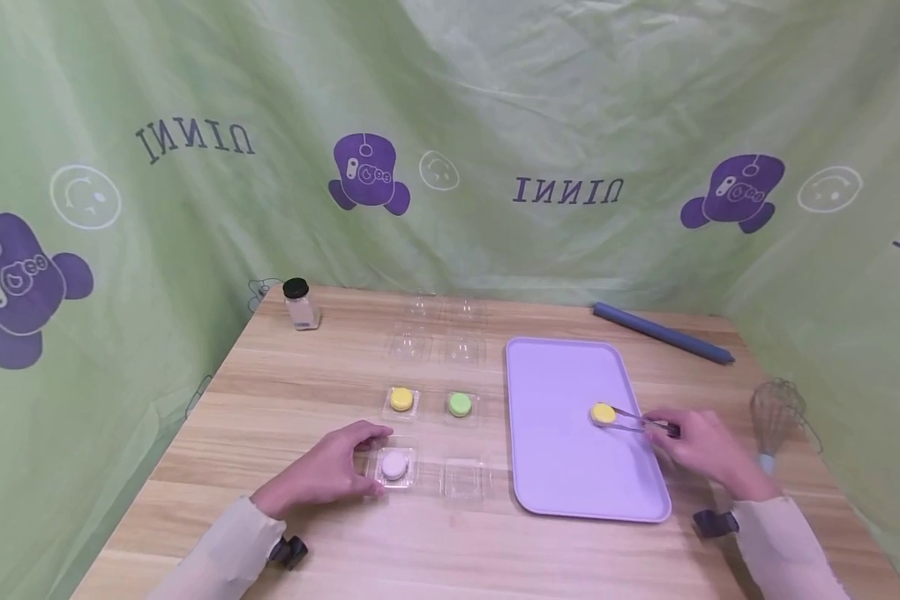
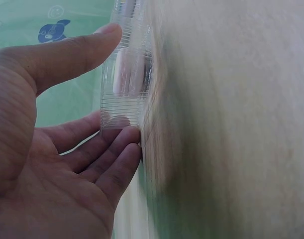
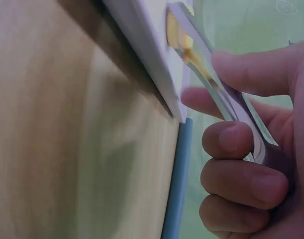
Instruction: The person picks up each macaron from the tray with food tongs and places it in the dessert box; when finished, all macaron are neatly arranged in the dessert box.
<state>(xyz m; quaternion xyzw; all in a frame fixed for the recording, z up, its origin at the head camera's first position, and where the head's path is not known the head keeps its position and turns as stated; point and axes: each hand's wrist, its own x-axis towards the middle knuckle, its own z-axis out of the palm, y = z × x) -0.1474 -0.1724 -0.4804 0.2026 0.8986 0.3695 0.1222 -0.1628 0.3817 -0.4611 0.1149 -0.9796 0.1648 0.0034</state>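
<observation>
My left hand (image 1: 332, 467) holds a small clear plastic box (image 2: 119, 107) on the table, thumb at one side and fingertips at the opposite side. A pink macaron (image 1: 394, 465) sits in this box. With fingers curled round them, my right hand (image 1: 696, 442) grips metal tongs (image 3: 224, 94). Between the tong tips is a yellow macaron (image 1: 602, 413), over the right part of the purple tray (image 1: 555, 467). Behind the left hand's box, a second yellow macaron (image 1: 401, 399) and a green macaron (image 1: 460, 405) each lie in a clear box.
An unfilled clear box (image 1: 463, 481) stands between the left hand's box and the tray. Further clear plastic pieces (image 1: 461, 347) stand behind. A black-lidded jar (image 1: 301, 305) is at back left, a blue rolling pin (image 1: 662, 332) at back right, a whisk (image 1: 776, 417) at the right.
</observation>
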